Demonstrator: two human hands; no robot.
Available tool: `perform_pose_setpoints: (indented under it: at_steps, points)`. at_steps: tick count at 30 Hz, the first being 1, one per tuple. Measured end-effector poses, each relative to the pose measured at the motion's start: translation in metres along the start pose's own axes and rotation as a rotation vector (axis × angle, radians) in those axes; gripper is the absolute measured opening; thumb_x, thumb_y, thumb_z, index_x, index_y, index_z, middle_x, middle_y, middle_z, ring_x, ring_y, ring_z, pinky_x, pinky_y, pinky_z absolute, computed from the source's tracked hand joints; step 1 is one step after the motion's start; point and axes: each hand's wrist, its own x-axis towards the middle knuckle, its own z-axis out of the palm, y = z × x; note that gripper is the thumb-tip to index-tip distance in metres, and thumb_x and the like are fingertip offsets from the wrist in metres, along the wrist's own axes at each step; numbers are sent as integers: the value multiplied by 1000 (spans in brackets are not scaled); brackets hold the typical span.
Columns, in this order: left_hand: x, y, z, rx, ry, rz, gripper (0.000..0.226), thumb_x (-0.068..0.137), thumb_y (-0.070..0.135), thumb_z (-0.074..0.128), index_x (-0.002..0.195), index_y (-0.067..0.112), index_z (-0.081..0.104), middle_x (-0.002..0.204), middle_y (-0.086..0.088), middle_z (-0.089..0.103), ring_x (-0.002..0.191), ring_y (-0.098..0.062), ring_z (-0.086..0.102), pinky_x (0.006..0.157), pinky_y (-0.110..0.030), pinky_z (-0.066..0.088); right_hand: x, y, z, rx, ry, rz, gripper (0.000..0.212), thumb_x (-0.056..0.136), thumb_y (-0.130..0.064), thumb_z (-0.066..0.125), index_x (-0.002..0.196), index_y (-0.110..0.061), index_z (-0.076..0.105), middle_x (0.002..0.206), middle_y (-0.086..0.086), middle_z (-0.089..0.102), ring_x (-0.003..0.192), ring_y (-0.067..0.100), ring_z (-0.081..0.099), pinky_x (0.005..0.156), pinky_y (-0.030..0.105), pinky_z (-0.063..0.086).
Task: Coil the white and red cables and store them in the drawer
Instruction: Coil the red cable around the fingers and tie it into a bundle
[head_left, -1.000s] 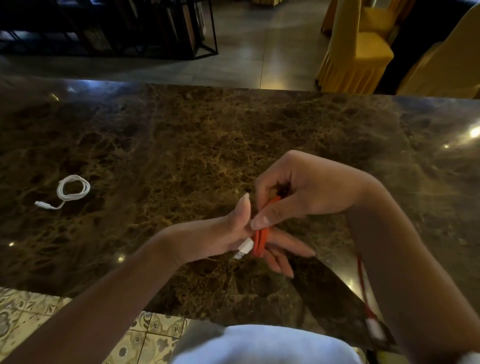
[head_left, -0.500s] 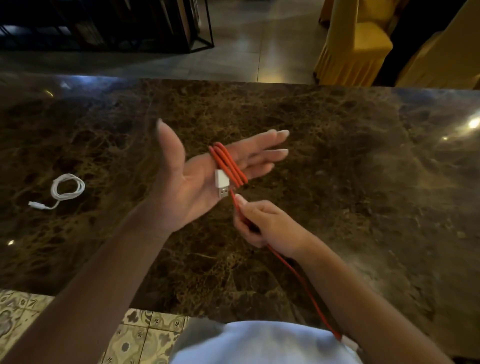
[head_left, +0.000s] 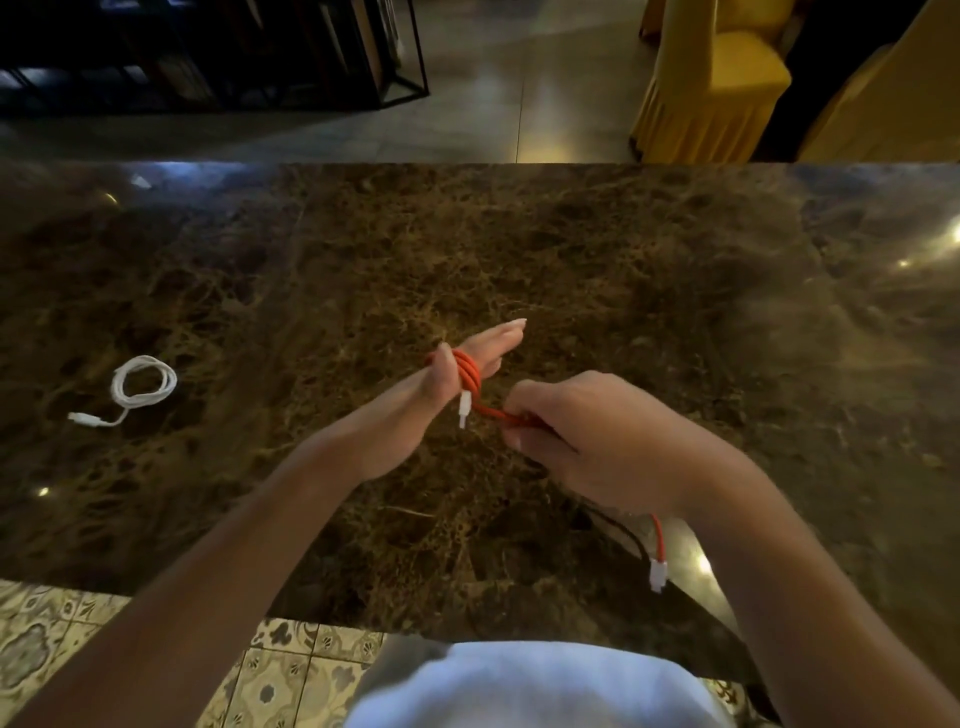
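The red cable (head_left: 468, 375) is looped around the straight fingers of the left hand (head_left: 470, 358), which point far-right; the right hand (head_left: 582, 441) pinches its strand. The coiled white cable (head_left: 143, 382) lies far left on the worktop (head_left: 675, 312).

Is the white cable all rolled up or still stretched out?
Rolled up. The white cable lies in a small round coil on the marble table, with only its plug end sticking out.

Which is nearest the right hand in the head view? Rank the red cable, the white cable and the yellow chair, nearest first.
1. Red cable: gripped by the right hand, wound round the left hand.
2. White cable: coiled, far left on the marble table.
3. Yellow chair: beyond the table's far edge, upper right.
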Motion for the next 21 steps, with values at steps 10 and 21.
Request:
perform_pose_setpoints:
  at_steps: [10,21]
  points:
    - [-35,76,-28,-1151,-12,449,137,79,99,8,159,-11,13,171,-29,10,161,-40,6,132,-45,2,6,25,39,278,429,-24,40,109,-42,45,76,-24,59,62,-6,58,56,12,58,57,36,51]
    - [-21,60,-12,-493,9,193,127,75,91,48,160,0,25,171,-11,29,160,-24,24,131,-41,18,44,45,111,606,450,98,41,109,-33,50,73,-15,57,62,0,56,56,12,51,58,34,45]
